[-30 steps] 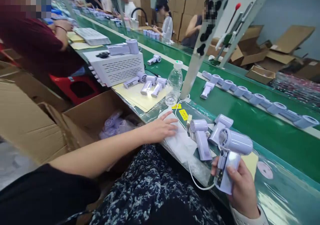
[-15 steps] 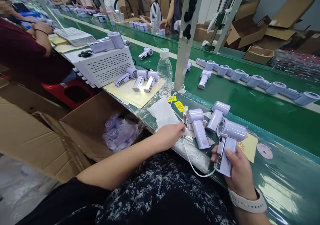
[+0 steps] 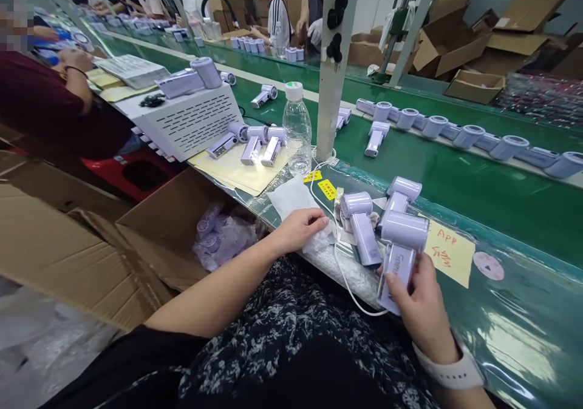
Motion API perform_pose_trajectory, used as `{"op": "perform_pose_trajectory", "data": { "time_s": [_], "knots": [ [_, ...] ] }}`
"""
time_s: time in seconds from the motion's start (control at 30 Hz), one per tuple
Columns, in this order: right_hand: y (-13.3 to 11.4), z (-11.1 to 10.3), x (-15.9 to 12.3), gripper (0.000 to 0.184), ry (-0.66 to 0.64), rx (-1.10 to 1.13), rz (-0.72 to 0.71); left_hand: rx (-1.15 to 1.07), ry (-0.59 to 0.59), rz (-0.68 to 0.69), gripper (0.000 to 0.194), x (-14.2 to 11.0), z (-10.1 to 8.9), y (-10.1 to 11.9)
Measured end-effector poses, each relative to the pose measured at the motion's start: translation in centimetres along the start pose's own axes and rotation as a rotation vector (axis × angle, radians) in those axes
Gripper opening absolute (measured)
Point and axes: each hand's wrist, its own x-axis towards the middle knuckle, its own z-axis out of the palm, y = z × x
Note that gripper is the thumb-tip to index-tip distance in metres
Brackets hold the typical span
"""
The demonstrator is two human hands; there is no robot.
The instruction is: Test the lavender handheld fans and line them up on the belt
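Observation:
My right hand (image 3: 421,303) is wrapped round the handle of a lilac handheld fan (image 3: 403,233), held tilted above the table's front edge. Lettering shows on its handle. A white cable (image 3: 348,284) loops below and runs up to the bottom of this fan. My left hand (image 3: 300,228) has its fingers curled together over the table edge, beside a white cloth-like sheet (image 3: 291,199) and crumpled clear plastic (image 3: 321,239). Whether it pinches anything is hidden. Between the hands lies a second lilac fan (image 3: 364,233), with a third fan (image 3: 403,190) partly behind the held one.
A clear bottle (image 3: 297,133) stands by the metal post (image 3: 331,81). Several fans rest on yellow paper (image 3: 237,175) and along the green conveyor (image 3: 319,99). A carton (image 3: 157,221) with bagged lilac parts sits below left. Co-workers sit across the line; another person's arm (image 3: 79,81) is at left.
The held fan has been turned, so its lettered side now faces me, and shifted slightly left. My left hand has drawn back a little left from the cable.

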Motion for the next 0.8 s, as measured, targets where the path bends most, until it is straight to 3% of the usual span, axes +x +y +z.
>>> {"op": "perform_pose_trajectory", "data": {
  "time_s": [0.07,0.2,0.37,0.5,0.67,0.8],
  "knots": [
    [-1.2,1.0,-0.9,0.054,-0.030,-0.196,-0.073,-0.059,-0.006,-0.011,0.027,0.0,-0.2,-0.2],
    [-3.7,3.4,-1.1,0.050,-0.229,-0.373,-0.204,-0.225,-0.008,-0.039,0.017,-0.5,-0.3,-0.5],
    [-4.6,4.8,0.3,0.052,-0.257,-0.496,-0.236,-0.443,0.070,-0.100,0.043,-1.1,-0.3,-0.7],
    [-4.8,5.1,0.7,0.049,-0.257,-0.621,-0.265,-0.537,0.131,-0.142,0.039,-1.2,-0.6,-0.7],
    [-6.0,6.1,0.8,0.046,-0.347,-0.843,-0.250,-0.517,0.137,-0.139,0.036,-1.4,-1.3,-0.6],
    [-7.4,7.0,0.7,0.049,-0.401,-0.993,-0.284,-0.154,0.238,0.066,0.040,-2.0,-2.0,0.0]
  ]
}}
